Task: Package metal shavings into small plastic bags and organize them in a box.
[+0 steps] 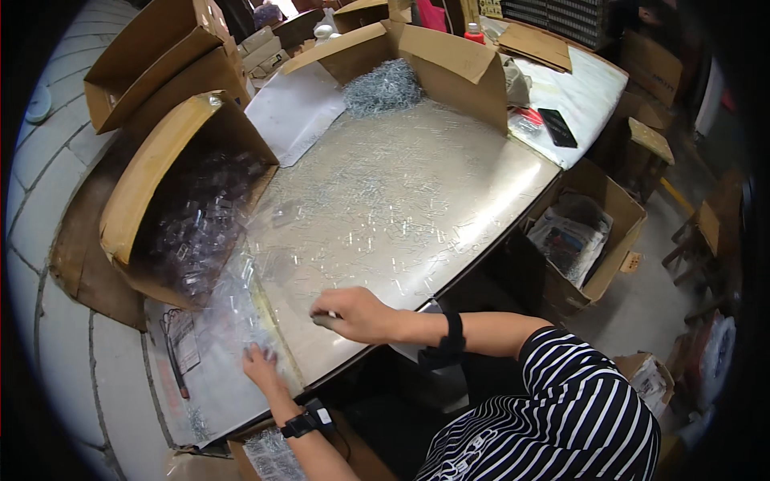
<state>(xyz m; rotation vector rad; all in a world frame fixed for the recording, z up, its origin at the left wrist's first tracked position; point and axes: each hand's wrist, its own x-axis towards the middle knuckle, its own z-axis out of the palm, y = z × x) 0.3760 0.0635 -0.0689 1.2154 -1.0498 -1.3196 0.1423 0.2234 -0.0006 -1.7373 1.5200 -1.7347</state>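
Right hand (pixel 357 314) rested at near edge of worktop (pixel 449 184), fingers curled shut around small grey metal piece (pixel 324 321), long axis running left-right. Left hand (pixel 261 365) nearer clear plastic pieces (pixel 241 309) at near left, fingers spread flat on them. Cardboard box (pixel 152 192) of same pieces lay far-left of left hand.

You've got pale tiled floor (pixel 48 200) on the left, grey concrete floor (pixel 650 297) on the right w/ a wooden stool (pixel 651 144) & open cardboard boxes (pixel 585 240) round the worktable (pixel 449 184). Even light.
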